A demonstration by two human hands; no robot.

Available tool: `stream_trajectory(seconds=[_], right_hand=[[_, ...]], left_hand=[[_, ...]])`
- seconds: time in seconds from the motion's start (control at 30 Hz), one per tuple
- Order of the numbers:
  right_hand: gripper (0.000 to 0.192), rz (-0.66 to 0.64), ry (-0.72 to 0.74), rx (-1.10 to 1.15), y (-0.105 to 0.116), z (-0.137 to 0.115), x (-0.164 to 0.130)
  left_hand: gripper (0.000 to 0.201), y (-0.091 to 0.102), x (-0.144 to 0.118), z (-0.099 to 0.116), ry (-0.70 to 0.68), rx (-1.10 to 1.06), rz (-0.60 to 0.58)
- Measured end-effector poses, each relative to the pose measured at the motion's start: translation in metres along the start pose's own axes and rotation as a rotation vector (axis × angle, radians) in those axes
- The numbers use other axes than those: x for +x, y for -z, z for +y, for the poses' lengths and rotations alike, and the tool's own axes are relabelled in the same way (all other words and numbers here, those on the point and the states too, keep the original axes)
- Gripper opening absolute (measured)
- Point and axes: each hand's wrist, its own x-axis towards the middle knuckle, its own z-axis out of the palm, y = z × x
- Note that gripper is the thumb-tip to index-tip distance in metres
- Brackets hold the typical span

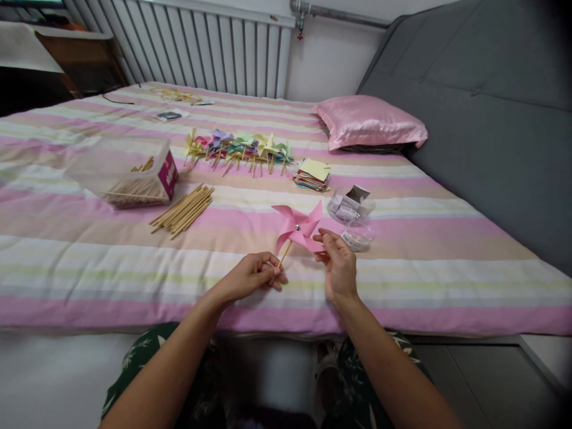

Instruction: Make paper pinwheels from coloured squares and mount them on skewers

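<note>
Head view. At the centre of the frame we see a pink paper pinwheel on a thin wooden stick [298,228]. It has four folded vanes fixed at the hub by a small silver pin. The stick runs down and to the left from the hub. The pinwheel is held just above the striped pink, cream and white bedsheet [89,262].

The left hand [252,276] is closed around the lower end of the stick, fingers curled and the thumb pressing on the wood. The right hand [338,267] pinches the lower right vane between thumb and forefinger; its other fingers are loosely bent.

Containers follow. At the left of the frame, a clear rectangular plastic box with a magenta label [127,170] lies on the sheet; it holds loose wooden sticks along its bottom. Just right of it, a bundle of bare wooden sticks [183,210] lies outside the box, directly on the sheet. Right of the pinwheel, a small clear plastic bag [348,205] holds small pale items that we cannot identify. A second, smaller clear packet [356,238] lies just below it, near the right hand.

In the upper middle, a row of finished paper pinwheels in yellow, purple, green and pink [239,149] lies on the sheet. A stack of coloured paper squares [313,174] sits to its right.
</note>
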Motion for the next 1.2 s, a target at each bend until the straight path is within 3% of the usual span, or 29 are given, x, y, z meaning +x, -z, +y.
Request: stream_trajectory(seconds=[0.1, 0.2, 0.3, 0.47, 0.7, 0.77, 0.97, 1.2], right_hand=[[0.029, -0.104, -0.06, -0.018, -0.002, 0.001, -0.003], [0.028, -0.289, -0.149, -0.08, -0.006, 0.006, -0.011], [0.026, -0.399, -0.149, -0.136, -0.011, 0.012, -0.018], [0.022, -0.393, -0.057, -0.189, -0.014, 0.015, -0.021], [0.024, -0.42, -0.08, -0.179, -0.014, 0.011, -0.022], [0.024, -0.413, -0.074, -0.195, -0.013, 0.012, -0.022], [0.029, -0.483, -0.13, -0.195, -0.013, 0.015, -0.022], [0.026, -0.539, -0.113, -0.217, -0.014, 0.016, -0.024]], left_hand=[[0.028, -0.001, 0.001, 0.0, -0.027, -0.06, 0.015], [0.028, -0.002, 0.003, -0.001, -0.061, -0.114, 0.036], [0.029, -0.005, 0.005, -0.002, -0.065, -0.12, 0.057], [0.029, -0.011, 0.008, -0.007, -0.081, -0.109, 0.026], [0.028, -0.013, 0.006, -0.004, -0.108, -0.006, 0.023], [0.028, -0.01, 0.005, -0.001, -0.096, 0.041, 0.07], [0.03, -0.001, 0.004, 0.002, -0.14, 0.135, 0.354], [0.027, -0.005, 0.007, -0.003, -0.177, 0.151, 0.406]])
